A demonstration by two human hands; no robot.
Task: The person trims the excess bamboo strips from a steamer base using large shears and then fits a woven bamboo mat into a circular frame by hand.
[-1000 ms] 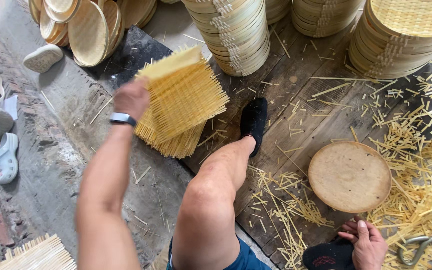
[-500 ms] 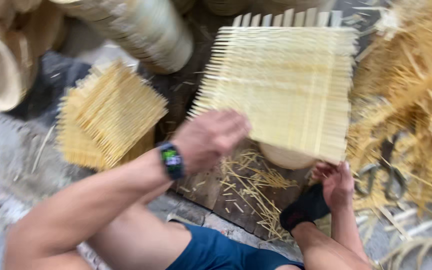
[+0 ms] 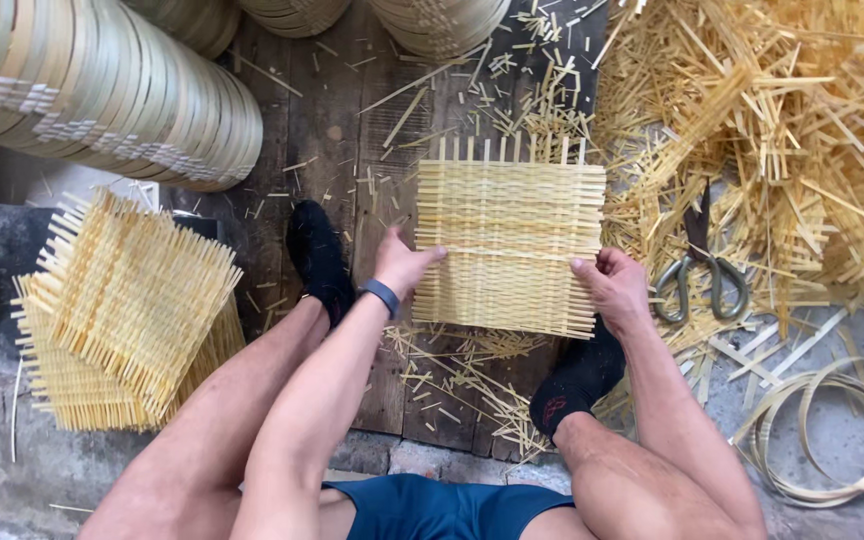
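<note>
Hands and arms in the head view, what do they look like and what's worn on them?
Both arms are bare, with no sleeves or gloves. The left hand has a dark band with a bluish face, like a watch or tracker, at its wrist. The right hand wears nothing visible, no rings or band.

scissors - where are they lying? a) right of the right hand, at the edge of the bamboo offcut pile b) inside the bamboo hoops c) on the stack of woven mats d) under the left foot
a: the scissors lie just right of the right hand, against the pile of bamboo offcuts.
</note>
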